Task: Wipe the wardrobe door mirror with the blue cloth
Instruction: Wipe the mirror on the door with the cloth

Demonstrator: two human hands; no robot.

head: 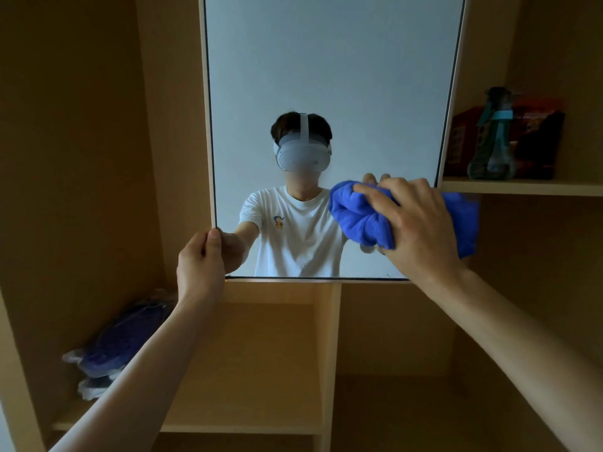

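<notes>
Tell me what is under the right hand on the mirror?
A bunched blue cloth, gripped by the right hand against the mirror. The glass beneath the cloth is hidden.

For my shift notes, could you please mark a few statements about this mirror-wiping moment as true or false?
1. The right hand holds the blue cloth against the mirror. True.
2. The left hand hangs free. False: it grips the mirror's lower left corner.
3. The blue cloth is at the mirror's top edge. False: it is near the lower right corner.
4. A bottle stands on the shelf to the right. True.
</notes>
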